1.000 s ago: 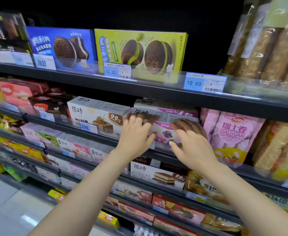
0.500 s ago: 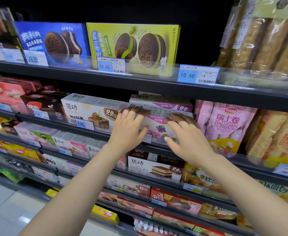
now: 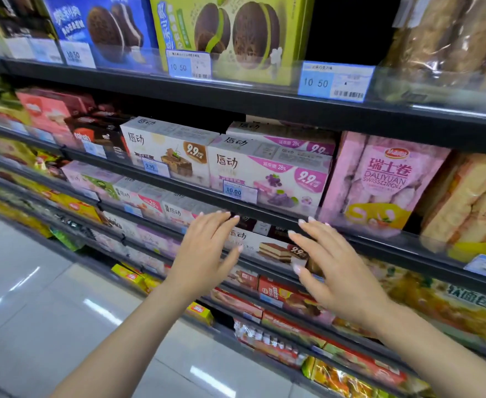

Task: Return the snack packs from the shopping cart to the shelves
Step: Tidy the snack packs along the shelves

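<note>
The dark metal shelves (image 3: 264,106) run in tiers, each edged with a clear plastic lip holding blue price tags. On the second tier the purple snack box (image 3: 267,176) stands upright at the front edge: a rectangular cardboard carton, white and lilac, printed with grapes and a "9.9" badge, another like it stacked behind. Just to its left stands a brown-and-white cake box (image 3: 167,152); to its right, a glossy pink Swiss-roll bag (image 3: 379,185). Both hands now hover below the box, apart from it, where a second ago they pressed flat on its front. The left hand (image 3: 204,254) and right hand (image 3: 336,268) are empty, fingers straight and spread.
</note>
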{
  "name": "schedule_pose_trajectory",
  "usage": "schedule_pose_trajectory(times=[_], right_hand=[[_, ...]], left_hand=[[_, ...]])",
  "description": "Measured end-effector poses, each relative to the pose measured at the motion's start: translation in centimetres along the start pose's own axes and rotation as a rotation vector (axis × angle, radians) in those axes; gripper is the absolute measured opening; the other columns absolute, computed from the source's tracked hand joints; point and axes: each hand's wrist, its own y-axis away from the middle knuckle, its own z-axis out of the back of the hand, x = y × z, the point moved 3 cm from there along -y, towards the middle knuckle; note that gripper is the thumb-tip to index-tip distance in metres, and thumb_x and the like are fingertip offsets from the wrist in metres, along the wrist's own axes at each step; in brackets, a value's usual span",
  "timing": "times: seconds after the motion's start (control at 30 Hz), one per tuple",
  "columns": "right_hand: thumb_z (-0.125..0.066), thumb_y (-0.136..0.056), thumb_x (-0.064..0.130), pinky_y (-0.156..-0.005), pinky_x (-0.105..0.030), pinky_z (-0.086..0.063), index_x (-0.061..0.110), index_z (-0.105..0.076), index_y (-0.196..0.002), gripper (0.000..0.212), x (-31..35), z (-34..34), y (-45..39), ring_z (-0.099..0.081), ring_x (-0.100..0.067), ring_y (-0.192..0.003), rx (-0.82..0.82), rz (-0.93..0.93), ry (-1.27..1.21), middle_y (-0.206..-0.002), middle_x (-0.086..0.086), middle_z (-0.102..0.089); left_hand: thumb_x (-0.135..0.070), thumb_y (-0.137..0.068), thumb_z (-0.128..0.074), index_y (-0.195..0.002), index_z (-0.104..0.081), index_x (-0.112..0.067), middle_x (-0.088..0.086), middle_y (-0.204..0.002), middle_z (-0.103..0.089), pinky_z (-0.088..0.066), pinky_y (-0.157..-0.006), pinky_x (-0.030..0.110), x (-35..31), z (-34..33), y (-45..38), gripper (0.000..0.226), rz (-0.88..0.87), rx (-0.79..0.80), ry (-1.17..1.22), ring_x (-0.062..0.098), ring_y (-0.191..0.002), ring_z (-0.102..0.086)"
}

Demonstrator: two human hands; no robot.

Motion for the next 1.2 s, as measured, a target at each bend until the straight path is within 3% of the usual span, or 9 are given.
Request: schedule_pose_trajectory(times=[0.13, 0.27, 0.5, 0.63, 0.73, 0.83, 0.93, 1.07, 1.2], right_hand=[[-0.056, -0.093, 0.036, -0.114, -0.028, -0.001, 0.027, -0.038, -0.144, 0.055, 0.1, -3.0, 2.2, -0.011, -0.004, -0.142, 0.130, -0.030, -0.011, -0.152, 0.004, -0.032], [-0.047, -0.097, 0.041, -0.111, -0.024, 0.008, 0.032, -0.025, -0.149, 0.058, -0.2, -5.8, 2.5, -0.004, -0.006, -0.145, 0.237, -0.075, -0.026, -0.157, 0.007, -0.020], [-0.045, -0.097, 0.042, -0.115, -0.029, -0.001, 0.028, -0.017, -0.152, 0.064, -1.6, -10.0, -0.1, -0.008, -0.018, -0.147, 0.328, -0.199, 0.063, -0.159, 0.001, -0.013], [-0.045, -0.096, 0.042, -0.110, -0.035, -0.033, 0.028, -0.015, -0.152, 0.064, -2.4, -11.5, -2.5, -0.037, -0.021, -0.133, 0.323, -0.390, 0.141, -0.154, -0.004, -0.028], [-0.043, -0.097, 0.041, -0.099, -0.036, -0.045, 0.026, -0.015, -0.152, 0.064, -2.7, -12.3, -3.7, -0.052, -0.023, -0.124, 0.334, -0.539, 0.179, -0.148, -0.006, -0.040], [-0.043, -0.096, 0.043, -0.095, -0.036, -0.047, 0.023, -0.024, -0.150, 0.061, -2.7, -13.6, -4.4, -0.055, -0.023, -0.120, 0.378, -0.618, 0.243, -0.149, -0.008, -0.040], [-0.046, -0.094, 0.043, -0.088, -0.034, -0.048, 0.019, -0.033, -0.145, 0.058, -1.9, -14.5, -4.8, -0.060, -0.024, -0.105, 0.369, -0.647, 0.283, -0.118, -0.005, -0.061], [-0.049, -0.093, 0.045, -0.093, -0.034, -0.043, 0.017, -0.034, -0.143, 0.060, -0.7, -15.3, -5.0, -0.053, -0.023, -0.108, 0.359, -0.667, 0.310, -0.118, -0.004, -0.057], [-0.049, -0.092, 0.044, -0.094, -0.034, -0.041, 0.018, -0.040, -0.138, 0.053, -0.4, -15.2, -5.3, -0.052, -0.022, -0.107, 0.347, -0.695, 0.316, -0.118, -0.004, -0.057]], left_hand=[[-0.041, -0.091, -0.047, -0.130, -0.055, -0.009, 0.008, -0.128, -0.057, -0.039, -0.106, 0.048, -0.4, -1.8, 3.4, 0.051, 0.083, 0.113, -0.041, 0.027, -0.122, -0.050], [-0.045, -0.090, -0.044, -0.131, -0.055, -0.009, 0.008, -0.127, -0.057, -0.040, -0.106, 0.044, 0.0, -3.3, 5.6, 0.056, 0.188, 0.202, -0.078, 0.025, -0.121, -0.049], [-0.041, -0.093, -0.054, -0.146, -0.037, -0.015, 0.006, -0.147, -0.041, -0.021, -0.117, 0.040, 3.2, -5.7, 4.9, 0.061, 0.245, 0.317, -0.070, 0.023, -0.137, -0.033], [-0.038, -0.094, -0.051, -0.147, -0.032, -0.013, 0.008, -0.148, -0.038, -0.018, -0.116, 0.038, 6.0, -7.4, 2.3, 0.061, 0.213, 0.391, -0.036, 0.024, -0.138, -0.029], [-0.041, -0.096, -0.047, -0.146, -0.033, -0.012, 0.011, -0.143, -0.040, -0.019, -0.116, 0.040, 7.7, -9.1, -0.1, 0.060, 0.129, 0.448, -0.056, 0.028, -0.134, -0.032], [-0.041, -0.096, -0.046, -0.136, -0.041, -0.012, 0.010, -0.128, -0.049, -0.023, -0.111, 0.041, 9.4, -10.4, -1.9, 0.050, 0.068, 0.485, -0.082, 0.029, -0.122, -0.040], [-0.041, -0.097, -0.045, -0.135, -0.042, -0.014, 0.009, -0.129, -0.051, -0.023, -0.112, 0.041, 10.7, -11.1, -2.5, 0.047, 0.053, 0.520, -0.080, 0.028, -0.123, -0.041], [-0.039, -0.097, -0.046, -0.140, -0.037, -0.016, 0.008, -0.138, -0.046, -0.019, -0.116, 0.042, 12.0, -11.2, -2.5, 0.050, 0.025, 0.522, -0.043, 0.028, -0.131, -0.035], [-0.042, -0.095, -0.046, -0.126, -0.046, -0.019, 0.008, -0.128, -0.051, -0.019, -0.113, 0.044, 13.0, -11.1, -2.3, 0.039, 0.020, 0.503, -0.091, 0.029, -0.124, -0.040]])
